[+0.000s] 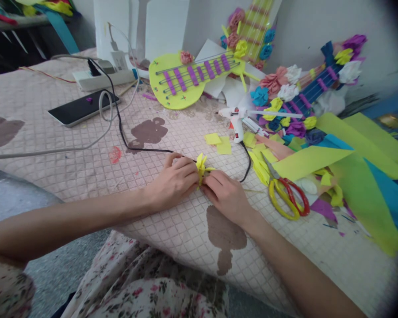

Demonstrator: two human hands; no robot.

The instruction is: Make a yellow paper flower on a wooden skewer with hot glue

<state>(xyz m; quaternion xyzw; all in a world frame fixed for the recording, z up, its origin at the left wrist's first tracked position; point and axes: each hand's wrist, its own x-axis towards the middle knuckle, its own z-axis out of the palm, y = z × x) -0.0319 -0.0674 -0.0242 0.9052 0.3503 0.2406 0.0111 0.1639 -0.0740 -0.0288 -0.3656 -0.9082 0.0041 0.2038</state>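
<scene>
Pinching a small yellow paper flower (201, 163) in both hands, nearer the person than the glue gun (236, 126) and a little to its left.

It looks feather-light and soft, grippy rather than slippery, with thin petals likely to crease or tear under a hard squeeze; the gathered base seems a safer hold than the spread tips. The left hand (177, 181), to the left of the glue gun, has its back up and its fingers bent, nearly closed, tips against the flower. The right hand (223, 192), on the glue gun's near side, has its fingers drawn together at the flower's lower part; the exact contact is hidden. Both wrists sit low over the quilted cover (86, 170). Scissors (280, 178) lie right of the glue gun, nearer the person, apart from both hands.
</scene>
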